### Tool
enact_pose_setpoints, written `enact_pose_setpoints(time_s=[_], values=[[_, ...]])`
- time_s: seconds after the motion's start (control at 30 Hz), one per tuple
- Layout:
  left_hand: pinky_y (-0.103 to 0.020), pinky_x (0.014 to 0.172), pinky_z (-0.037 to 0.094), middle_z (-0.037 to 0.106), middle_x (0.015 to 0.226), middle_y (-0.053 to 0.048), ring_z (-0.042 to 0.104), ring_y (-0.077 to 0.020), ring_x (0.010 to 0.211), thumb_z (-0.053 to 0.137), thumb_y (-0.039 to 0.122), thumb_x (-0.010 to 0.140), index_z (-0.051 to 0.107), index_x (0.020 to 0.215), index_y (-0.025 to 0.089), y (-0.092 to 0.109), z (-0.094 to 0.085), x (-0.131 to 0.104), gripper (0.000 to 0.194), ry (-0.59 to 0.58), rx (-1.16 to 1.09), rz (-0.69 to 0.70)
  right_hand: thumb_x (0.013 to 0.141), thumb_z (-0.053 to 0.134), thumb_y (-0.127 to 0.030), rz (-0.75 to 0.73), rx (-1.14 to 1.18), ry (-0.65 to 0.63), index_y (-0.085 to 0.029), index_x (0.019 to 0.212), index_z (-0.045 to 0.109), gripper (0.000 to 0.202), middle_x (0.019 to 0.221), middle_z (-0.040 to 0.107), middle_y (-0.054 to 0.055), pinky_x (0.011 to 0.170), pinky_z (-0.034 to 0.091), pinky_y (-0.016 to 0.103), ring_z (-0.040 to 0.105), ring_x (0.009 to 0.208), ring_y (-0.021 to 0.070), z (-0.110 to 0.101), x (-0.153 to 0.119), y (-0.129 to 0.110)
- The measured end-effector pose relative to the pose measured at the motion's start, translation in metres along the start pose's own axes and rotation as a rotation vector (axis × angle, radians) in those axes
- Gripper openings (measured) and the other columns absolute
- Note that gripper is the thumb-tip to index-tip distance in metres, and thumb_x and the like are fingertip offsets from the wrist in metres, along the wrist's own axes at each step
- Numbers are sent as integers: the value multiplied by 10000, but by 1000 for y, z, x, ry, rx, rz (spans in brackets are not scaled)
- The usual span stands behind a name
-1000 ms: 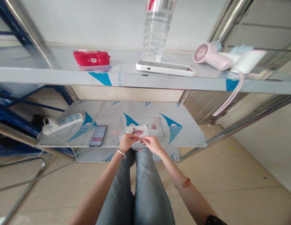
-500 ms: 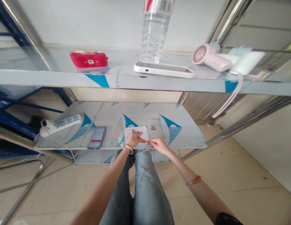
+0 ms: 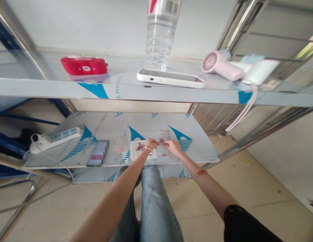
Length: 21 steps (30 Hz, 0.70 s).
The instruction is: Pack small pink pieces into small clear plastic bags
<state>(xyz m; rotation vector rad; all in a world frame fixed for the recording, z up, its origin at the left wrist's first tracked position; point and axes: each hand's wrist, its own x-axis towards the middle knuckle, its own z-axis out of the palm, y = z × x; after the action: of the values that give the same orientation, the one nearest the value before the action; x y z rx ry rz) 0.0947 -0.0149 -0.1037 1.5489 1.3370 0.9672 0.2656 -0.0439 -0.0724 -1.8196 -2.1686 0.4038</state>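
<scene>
My left hand [image 3: 151,144] is closed in a pinch over the right edge of a white sheet [image 3: 135,152] that bears small dark red pieces [image 3: 140,147]. Facing it, my right hand [image 3: 171,146] pinches too, its fingertips a short gap from those of my left. What the fingertips hold is too small to make out. Between and behind the hands lies a small clear bag [image 3: 162,135] with reddish contents. Another clear bag with pink stripes [image 3: 120,148] rests left of the sheet.
A phone with a blurred screen [image 3: 98,153] and a white power strip [image 3: 57,138] lie at the left. The upper shelf [image 3: 126,91] holds a red case [image 3: 84,66], a white phone [image 3: 170,78], a bottle [image 3: 161,37] and a pink fan [image 3: 222,65].
Both hands have moved up over the lower shelf, away from its front edge, toward the small bag. More of the sheet shows. The whole view has shifted slightly.
</scene>
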Motion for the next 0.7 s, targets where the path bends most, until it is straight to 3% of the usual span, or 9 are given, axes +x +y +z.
enact_pose_setpoints(time_s=[0.1, 0.23, 0.47, 0.7], values=[[-217, 511, 427, 649, 551, -64, 547, -95, 459, 591, 24, 711, 723, 701, 39, 4, 11, 21, 133, 46, 53, -135, 880, 569, -258, 60, -26, 43, -244, 979, 751, 209, 965, 735, 59, 734, 478, 280, 668, 917, 231, -4, 19, 6], [-270, 669, 509, 728, 775, -115, 655, -163, 681, 612, 11, 667, 732, 768, 93, 8, 15, 39, 177, 80, 99, -184, 864, 572, -231, 128, 3, 93, -226, 987, 740, 209, 1017, 723, 61, 776, 476, 279, 652, 968, 224, -2, 39, 12], [-277, 826, 495, 687, 1093, -187, 655, -200, 944, 552, -65, 646, 668, 1047, 83, 18, 19, 46, 443, 107, 108, -169, 880, 541, -216, 208, 61, 148, -205, 1047, 722, 246, 1048, 710, 87, 850, 446, 265, 638, 986, 212, 4, 53, 4], [-272, 837, 495, 668, 1143, -168, 653, -218, 983, 531, -65, 638, 599, 1179, 71, 19, 14, 42, 562, 168, 93, -205, 871, 531, -192, 242, -1, 165, -220, 1180, 650, 333, 1085, 697, 69, 851, 464, 290, 632, 1018, 227, 9, 58, 5]])
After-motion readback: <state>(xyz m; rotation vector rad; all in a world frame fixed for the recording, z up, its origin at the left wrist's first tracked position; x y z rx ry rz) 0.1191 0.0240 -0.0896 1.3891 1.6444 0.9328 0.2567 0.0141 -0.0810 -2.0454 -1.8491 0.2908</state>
